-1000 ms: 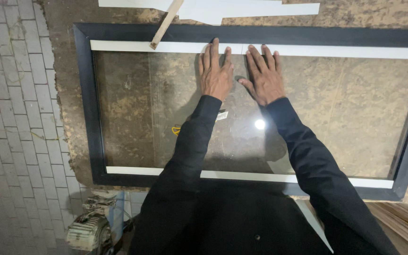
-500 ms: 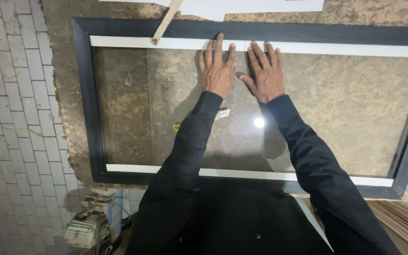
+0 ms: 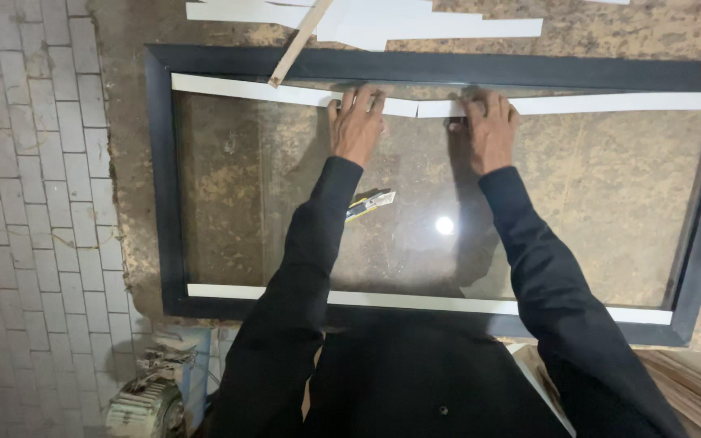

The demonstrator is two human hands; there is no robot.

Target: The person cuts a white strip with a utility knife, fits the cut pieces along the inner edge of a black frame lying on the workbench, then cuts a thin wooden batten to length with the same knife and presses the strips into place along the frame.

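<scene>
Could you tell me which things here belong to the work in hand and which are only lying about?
In hand: left hand and right hand flat on the white strip along the far edge of the glass in the black frame.

Lying about: utility knife, wooden stick, white offcuts, small motor.

Both hands (image 3: 356, 126) on white strip (image 3: 285, 91)

Bare glass pane (image 3: 594, 211) right of the utility knife (image 3: 369, 203), knife lying between the sleeves, black frame (image 3: 160, 186) rimming the glass left of the knife
</scene>
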